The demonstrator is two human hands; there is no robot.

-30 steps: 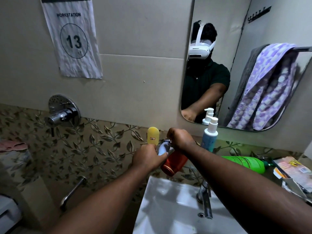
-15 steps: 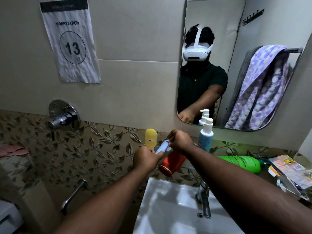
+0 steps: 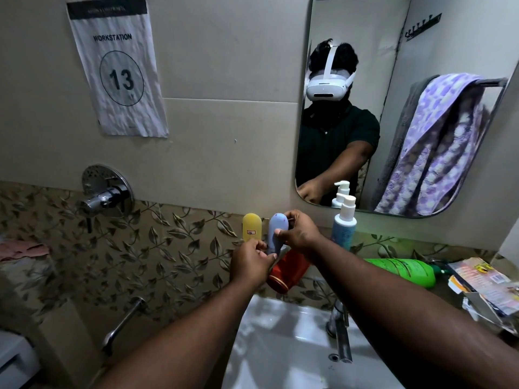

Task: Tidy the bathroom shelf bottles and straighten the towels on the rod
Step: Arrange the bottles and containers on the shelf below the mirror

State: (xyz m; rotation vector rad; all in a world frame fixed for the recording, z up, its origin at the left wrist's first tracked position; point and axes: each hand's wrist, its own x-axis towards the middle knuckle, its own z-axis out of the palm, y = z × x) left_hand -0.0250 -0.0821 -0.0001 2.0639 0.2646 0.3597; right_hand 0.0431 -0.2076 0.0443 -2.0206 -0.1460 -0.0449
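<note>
— Blue-grey bottle (image 3: 277,228): where?
— Upright, just beside the yellow bottle (image 3: 252,226). Right hand (image 3: 302,235) grips its upper part, left hand (image 3: 250,262) pinches its base.
— Others?
— Red bottle (image 3: 288,272) tilted underneath; green bottle (image 3: 401,272) lying on its side, well apart to the right

Reflection in mirror (image 3: 365,37): person in a dark short-sleeved shirt (image 3: 328,138), collared, one pale button at the placket. Colour reads as dark green or black; light too dim to say which. White headset (image 3: 327,87) over the eyes, dark slot along its front. White strap (image 3: 331,56) runs over the crown, side bands go toward the back. Dark hair above. Direct view: left hand (image 3: 251,262) and right hand (image 3: 300,234), forearms bare to the frame edge.
</note>
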